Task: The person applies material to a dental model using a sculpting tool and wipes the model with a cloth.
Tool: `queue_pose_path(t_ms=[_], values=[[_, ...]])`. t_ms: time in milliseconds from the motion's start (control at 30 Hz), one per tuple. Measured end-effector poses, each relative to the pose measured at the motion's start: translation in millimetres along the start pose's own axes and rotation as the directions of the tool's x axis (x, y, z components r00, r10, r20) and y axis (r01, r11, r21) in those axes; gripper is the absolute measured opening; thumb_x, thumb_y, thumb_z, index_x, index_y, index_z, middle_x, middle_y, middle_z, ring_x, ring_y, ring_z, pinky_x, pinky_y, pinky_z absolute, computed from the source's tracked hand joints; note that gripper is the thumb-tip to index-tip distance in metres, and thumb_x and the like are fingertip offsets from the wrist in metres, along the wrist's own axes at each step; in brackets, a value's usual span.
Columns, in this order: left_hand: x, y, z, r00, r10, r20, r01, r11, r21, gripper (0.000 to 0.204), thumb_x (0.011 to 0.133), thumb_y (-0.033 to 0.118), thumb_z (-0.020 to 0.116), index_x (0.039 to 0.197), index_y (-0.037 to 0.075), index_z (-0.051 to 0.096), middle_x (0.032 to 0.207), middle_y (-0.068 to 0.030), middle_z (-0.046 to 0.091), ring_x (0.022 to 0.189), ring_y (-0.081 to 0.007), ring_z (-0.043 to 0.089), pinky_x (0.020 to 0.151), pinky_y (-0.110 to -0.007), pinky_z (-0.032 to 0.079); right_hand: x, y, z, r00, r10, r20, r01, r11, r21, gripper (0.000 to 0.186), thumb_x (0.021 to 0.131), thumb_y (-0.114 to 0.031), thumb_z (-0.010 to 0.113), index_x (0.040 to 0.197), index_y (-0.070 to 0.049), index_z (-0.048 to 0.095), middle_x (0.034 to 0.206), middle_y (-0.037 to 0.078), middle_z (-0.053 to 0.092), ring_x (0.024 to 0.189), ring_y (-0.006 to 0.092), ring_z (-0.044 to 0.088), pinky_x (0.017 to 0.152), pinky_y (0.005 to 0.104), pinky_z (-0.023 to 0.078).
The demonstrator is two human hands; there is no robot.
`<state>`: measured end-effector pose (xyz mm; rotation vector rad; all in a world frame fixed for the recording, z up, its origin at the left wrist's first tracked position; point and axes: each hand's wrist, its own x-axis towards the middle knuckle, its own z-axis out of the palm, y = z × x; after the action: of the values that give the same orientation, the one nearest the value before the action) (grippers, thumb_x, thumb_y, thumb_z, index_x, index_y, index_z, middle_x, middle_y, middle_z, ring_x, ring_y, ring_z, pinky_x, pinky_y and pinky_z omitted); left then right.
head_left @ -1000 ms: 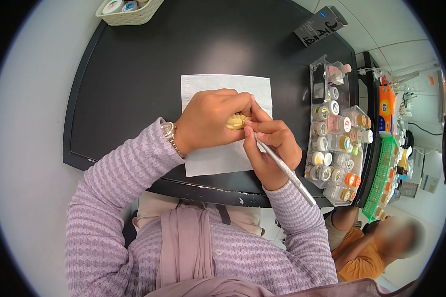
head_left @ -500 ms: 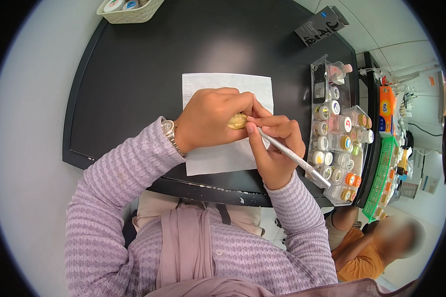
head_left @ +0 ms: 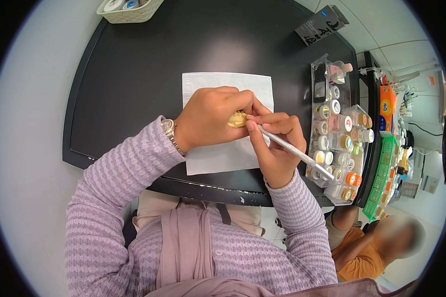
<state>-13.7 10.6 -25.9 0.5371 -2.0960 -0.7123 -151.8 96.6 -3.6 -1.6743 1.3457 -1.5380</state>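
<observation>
My left hand (head_left: 213, 116) is closed round a small yellow dental cast (head_left: 237, 120), with only its bumpy front face showing between thumb and curled fingers. Pinched in my right hand (head_left: 278, 143) is a slim silvery pen-shaped tool (head_left: 300, 154). Its long handle slants down to the right, and its working tip is hidden at the fingers beside the cast. The fingertips of both hands meet at the cast's right side. Below them lies a white paper sheet (head_left: 218, 161), partly covered by my left hand.
A black table (head_left: 134, 74) carries the sheet. On the right stand clear organizers (head_left: 318, 74) with several small lidded jars. A dark box (head_left: 322, 25) is at the far right, a cream basket (head_left: 134, 16) at the far left. Beyond are a green basket (head_left: 381, 178) and a seated person (head_left: 364, 252).
The rear end of the tool has swung slightly up and to the right as my right hand shifts a little. My left hand and the cast stay nearly still.
</observation>
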Motion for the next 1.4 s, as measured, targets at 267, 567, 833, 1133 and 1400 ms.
queue_pose_path(t_ms=[267, 567, 833, 1133, 1400], values=[[0.7, 6.1, -7.5, 0.986, -0.115, 0.123, 0.132, 0.981, -0.144, 0.02, 0.064, 0.01, 0.071, 0.073, 0.007, 0.053, 0.068, -0.0053, 0.062, 0.061, -0.0223, 0.062, 0.056, -0.031, 0.049, 11.0, 6.0, -4.6, 0.987, 0.161, 0.001, -0.146, 0.89, 0.432, 0.024, 0.079, 0.011, 0.064, 0.083, -0.003, 0.044, 0.081, 0.013, 0.062, 0.105, 0.0358, 0.06, 0.099, 0.0462, 0.043], [-1.3, -0.7, -0.6, 0.987, -0.104, 0.12, 0.131, 0.958, -0.254, 0.023, 0.062, 0.003, 0.07, 0.071, 0.004, 0.049, 0.088, -0.0131, 0.068, 0.072, -0.0222, 0.067, 0.064, -0.029, 0.052, 13.1, 10.4, -9.1, 0.949, 0.29, 0.122, -0.311, 0.808, 0.501, 0.023, 0.079, 0.01, 0.064, 0.083, -0.003, 0.046, 0.083, 0.013, 0.064, 0.106, 0.0318, 0.06, 0.095, 0.038, 0.047], [-1.7, -0.9, -1.9, 0.981, -0.118, 0.153, 0.153, 0.959, -0.239, 0.023, 0.062, 0.003, 0.07, 0.071, 0.004, 0.049, 0.091, -0.0145, 0.068, 0.073, -0.0231, 0.067, 0.065, -0.03, 0.053, 12.1, 13.3, -10.4, 0.952, 0.276, 0.13, -0.305, 0.828, 0.472, 0.022, 0.079, 0.009, 0.065, 0.083, -0.003, 0.047, 0.082, 0.012, 0.064, 0.097, 0.0226, 0.063, 0.094, 0.0366, 0.048], [-1.2, -0.5, -2.3, 0.979, -0.121, 0.165, 0.152, 0.969, -0.194, 0.024, 0.061, 0.004, 0.071, 0.07, 0.005, 0.049, 0.087, -0.0143, 0.068, 0.073, -0.0241, 0.067, 0.064, -0.03, 0.052, 14.0, 16.4, -12.9, 0.963, 0.227, 0.144, -0.268, 0.853, 0.449, 0.021, 0.078, 0.009, 0.066, 0.08, -0.002, 0.049, 0.083, 0.012, 0.063, 0.099, 0.0276, 0.062, 0.094, 0.0387, 0.047], [-2.7, -1.5, -1.4, 0.977, -0.128, 0.171, 0.157, 0.974, -0.164, 0.023, 0.061, 0.005, 0.071, 0.07, 0.006, 0.05, 0.085, -0.013, 0.068, 0.068, -0.0235, 0.066, 0.06, -0.03, 0.051, 14.5, 14.5, -14.7, 0.94, 0.297, 0.169, -0.342, 0.839, 0.423, 0.02, 0.078, 0.009, 0.066, 0.08, -0.003, 0.049, 0.082, 0.011, 0.062, 0.098, 0.0261, 0.062, 0.094, 0.0387, 0.047]])
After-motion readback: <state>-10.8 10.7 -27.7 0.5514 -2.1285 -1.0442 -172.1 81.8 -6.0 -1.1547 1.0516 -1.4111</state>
